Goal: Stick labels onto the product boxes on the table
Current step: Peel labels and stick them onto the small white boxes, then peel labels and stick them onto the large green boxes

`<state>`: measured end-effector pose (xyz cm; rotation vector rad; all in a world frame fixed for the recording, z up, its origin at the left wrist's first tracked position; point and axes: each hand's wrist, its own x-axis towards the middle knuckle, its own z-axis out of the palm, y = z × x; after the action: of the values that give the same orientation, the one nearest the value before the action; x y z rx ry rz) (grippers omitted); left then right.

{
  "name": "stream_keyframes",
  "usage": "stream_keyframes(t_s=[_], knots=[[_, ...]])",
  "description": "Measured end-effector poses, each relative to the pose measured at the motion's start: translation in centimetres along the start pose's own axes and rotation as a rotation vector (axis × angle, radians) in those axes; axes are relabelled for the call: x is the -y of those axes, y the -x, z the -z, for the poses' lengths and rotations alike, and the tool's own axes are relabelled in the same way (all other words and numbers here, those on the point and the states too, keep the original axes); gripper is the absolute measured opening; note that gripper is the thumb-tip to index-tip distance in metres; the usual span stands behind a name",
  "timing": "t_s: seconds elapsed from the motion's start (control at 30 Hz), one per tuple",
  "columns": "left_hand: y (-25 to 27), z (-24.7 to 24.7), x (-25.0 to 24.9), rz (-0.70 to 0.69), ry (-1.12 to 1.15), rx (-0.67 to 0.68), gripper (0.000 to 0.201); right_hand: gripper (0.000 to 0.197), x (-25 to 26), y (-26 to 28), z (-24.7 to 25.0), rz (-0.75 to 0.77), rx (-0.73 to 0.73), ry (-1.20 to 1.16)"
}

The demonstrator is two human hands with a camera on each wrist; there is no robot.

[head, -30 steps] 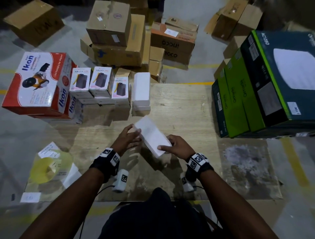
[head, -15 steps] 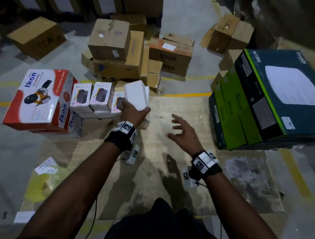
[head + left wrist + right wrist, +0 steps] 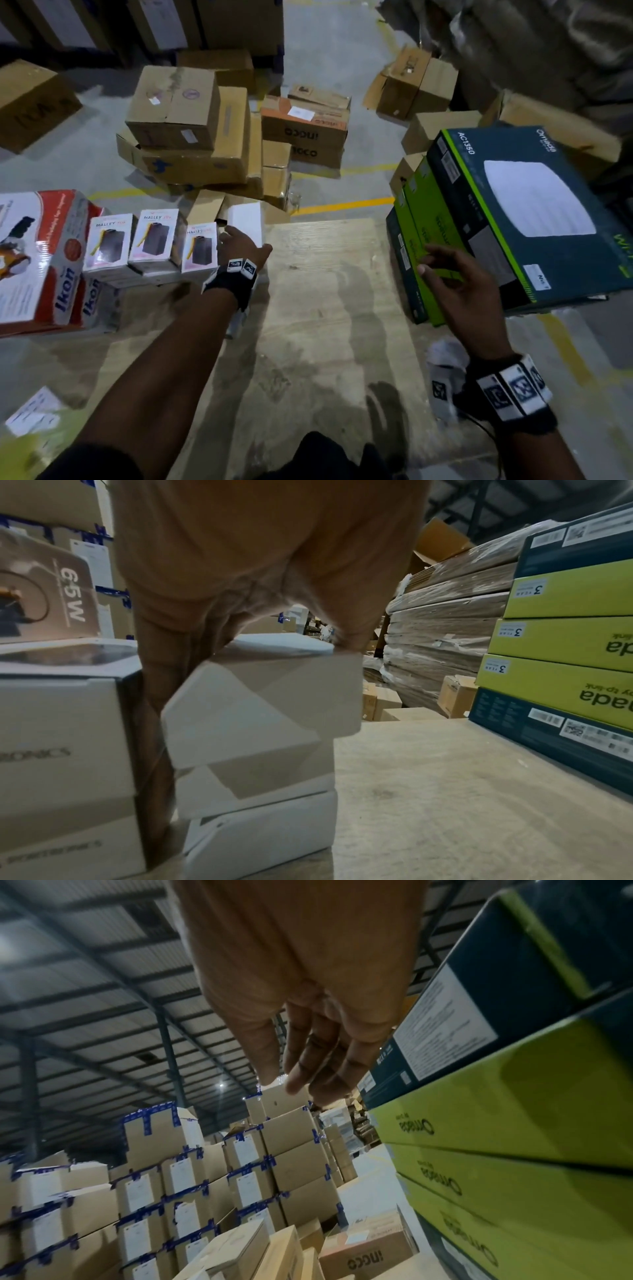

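Wooden table (image 3: 325,308) | left hand (image 3: 239,248) grips white box (image 3: 247,219) | right hand (image 3: 459,284) spread, empty

My left arm reaches far forward and to the left, wrist band up. My left hand (image 3: 239,245) grips a white box (image 3: 247,219), thumb on one side, fingers (image 3: 161,696) down the other. My right arm is bent and raised on the right. My right hand (image 3: 460,287) hangs in the air, holding nothing, its fingers (image 3: 308,1064) loosely spread and a little bent.
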<state>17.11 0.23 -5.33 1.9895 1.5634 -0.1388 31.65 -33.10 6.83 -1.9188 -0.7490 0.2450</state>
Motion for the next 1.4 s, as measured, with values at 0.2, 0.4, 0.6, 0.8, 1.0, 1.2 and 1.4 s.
stream_keyframes(t_s=[0.2,0.4,0.6,0.8,1.0,1.2,1.4], knots=[[-0.8,-0.3,0.0,0.013,-0.008,-0.039,0.111,0.025,2.1,0.3,4.4,0.043,-0.155,0.076],[-1.0,-0.4,-0.6,0.033,-0.017,-0.038,0.111,0.022,2.1,1.3,7.7,0.043,-0.270,0.136],[-0.3,-0.5,-1.5,-0.104,-0.076,-0.155,0.117,0.027,0.1,1.4,8.5,0.167,-0.320,0.458],[2.7,-0.4,-4.9,-0.276,-0.193,-0.177,0.095,0.076,-3.9,0.7,9.9,0.117,-0.064,0.786],[8.4,-2.6,-10.3,-0.594,-0.108,0.028,0.067,0.109,-5.9,1.8,11.2,0.203,0.035,0.919],[17.6,-6.0,-16.2,-0.831,0.183,0.245,0.051,0.115,-8.2,0.1,14.4,0.283,0.046,1.019],[25.2,-9.0,-20.4,-0.692,0.400,0.455,0.058,0.096,-10.1,0.9,14.1,0.438,-0.075,0.966]])
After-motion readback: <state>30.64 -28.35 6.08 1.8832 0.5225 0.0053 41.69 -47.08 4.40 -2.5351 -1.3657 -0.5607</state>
